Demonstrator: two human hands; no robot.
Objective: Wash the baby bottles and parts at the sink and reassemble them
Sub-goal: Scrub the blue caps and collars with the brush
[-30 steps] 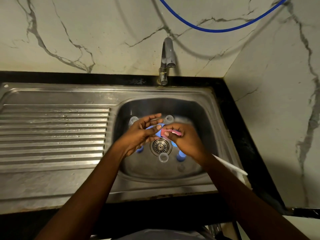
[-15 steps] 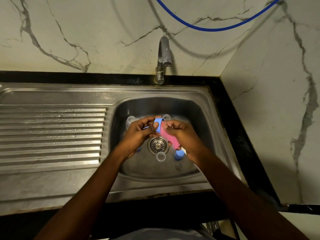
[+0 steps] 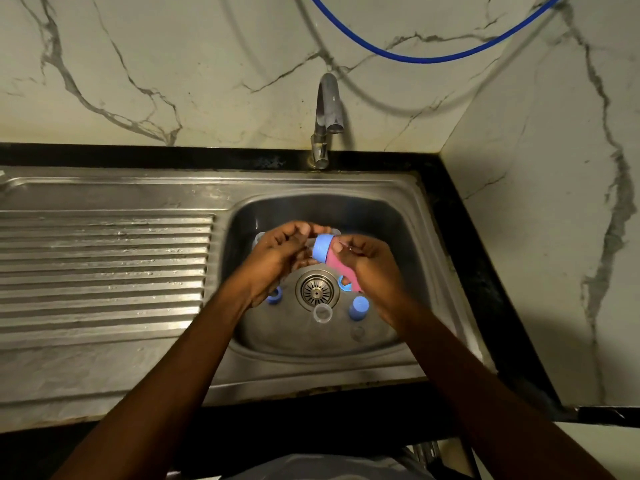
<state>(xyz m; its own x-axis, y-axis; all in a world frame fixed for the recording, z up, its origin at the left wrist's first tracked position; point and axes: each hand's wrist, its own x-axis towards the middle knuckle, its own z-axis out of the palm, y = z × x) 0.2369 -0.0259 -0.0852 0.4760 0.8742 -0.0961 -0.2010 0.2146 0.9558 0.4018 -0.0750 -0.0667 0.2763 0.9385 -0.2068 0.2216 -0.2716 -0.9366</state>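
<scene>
Over the steel sink basin [image 3: 398, 327], my left hand [image 3: 277, 258] pinches a blue bottle cap [image 3: 322, 248] with curled fingers. My right hand [image 3: 367, 265] grips a pink sponge [image 3: 337, 263] and presses it against the cap. On the basin floor around the drain [image 3: 317, 289] lie loose parts: a blue ring [image 3: 274, 296] at the left, a blue ring [image 3: 343, 284] partly under my right hand, a blue cap [image 3: 358, 306], and a clear cup-shaped piece [image 3: 322, 313]. Clear bottle parts behind my hands are mostly hidden.
The tap [image 3: 327, 116] stands at the back of the sink, no water visibly running. A ribbed draining board [image 3: 104, 271] stretches left. Marble walls close in behind and to the right. A blue hose [image 3: 426, 57] hangs along the back wall.
The pink sponge has turned from flat in my right hand to running down against the blue cap, and the cap now shows its side. Both hands stay over the drain.
</scene>
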